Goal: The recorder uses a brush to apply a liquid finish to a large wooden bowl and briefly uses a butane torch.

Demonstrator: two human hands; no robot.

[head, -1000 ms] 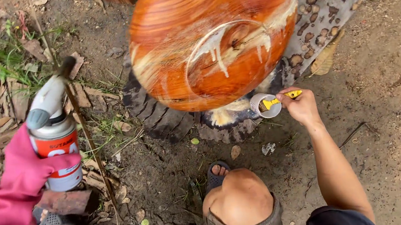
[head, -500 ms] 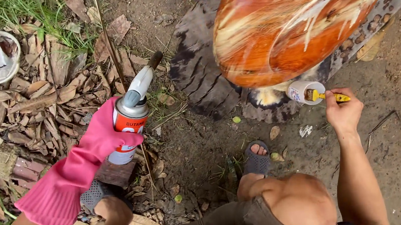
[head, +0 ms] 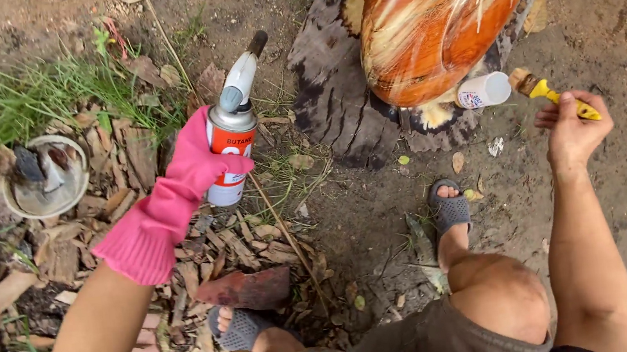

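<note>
Fingers of the pink-gloved left hand (head: pixel 190 166) wrap a red-and-white gas canister (head: pixel 230 150). Right hand (head: pixel 572 131) pinches a yellow-handled brush (head: pixel 552 92) beside the glossy orange wood carving (head: pixel 441 16).

Left hand (head: pixel 194 162) in the pink glove raised the gas torch canister (head: pixel 231 142) higher and further from my body, nozzle now tipped toward the stump (head: pixel 334 79). Right hand (head: pixel 572 131) pulled the yellow-handled brush (head: pixel 548 90) back off the small white cup (head: pixel 486 89); bristles now just beside its rim, not in it. Glossy orange wood piece (head: pixel 444 12) sits further up and right in view, since my head shifted left and back.
</note>
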